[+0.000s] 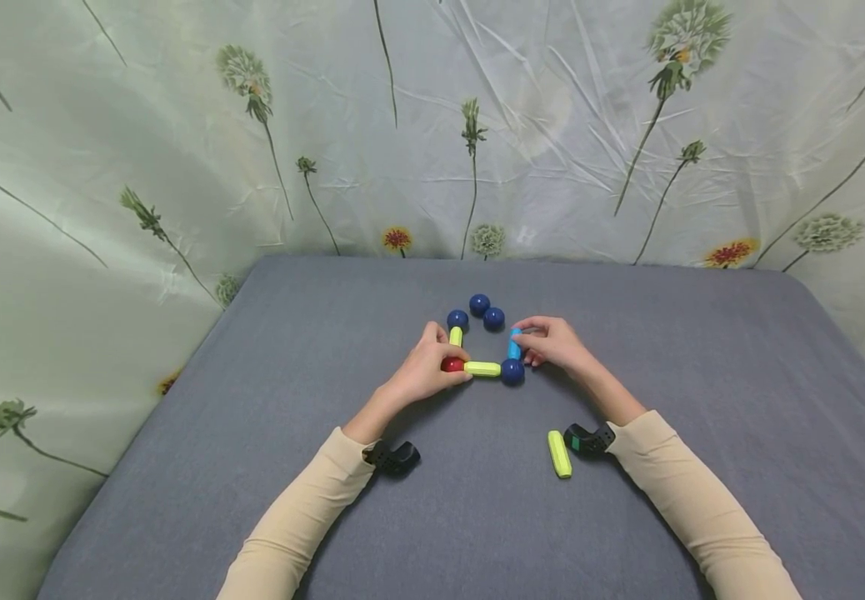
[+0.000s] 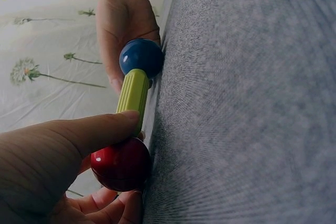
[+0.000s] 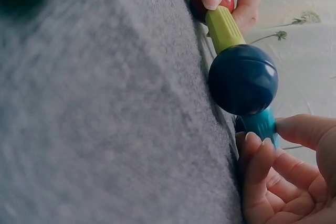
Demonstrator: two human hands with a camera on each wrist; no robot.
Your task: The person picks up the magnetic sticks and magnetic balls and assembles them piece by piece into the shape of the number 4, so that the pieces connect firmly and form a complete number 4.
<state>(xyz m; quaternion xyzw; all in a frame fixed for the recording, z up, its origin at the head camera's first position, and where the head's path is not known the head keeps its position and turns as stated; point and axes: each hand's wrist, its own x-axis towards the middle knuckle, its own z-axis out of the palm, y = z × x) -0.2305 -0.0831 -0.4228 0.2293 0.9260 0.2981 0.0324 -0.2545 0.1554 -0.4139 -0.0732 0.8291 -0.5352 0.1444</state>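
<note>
In the head view my left hand (image 1: 428,364) curls round a red ball (image 1: 452,365); in the left wrist view its thumb lies on the end of a yellow-green rod (image 2: 133,96). That rod joins the red ball to a dark blue ball (image 1: 512,371). From the red ball a second yellow-green rod (image 1: 456,336) runs back to another dark blue ball (image 1: 457,319). My right hand (image 1: 551,342) pinches a light blue rod (image 1: 515,343) between thumb and fingers. The rod's near end meets the front blue ball. Together the pieces form a U lying on the table.
Two loose dark blue balls (image 1: 487,311) lie behind the U, close together. A separate yellow-green rod (image 1: 560,454) lies nearer me, beside the right wrist's black strap (image 1: 588,439). Grey cloth covers the table (image 1: 290,317); a flowered curtain (image 1: 552,125) hangs behind it.
</note>
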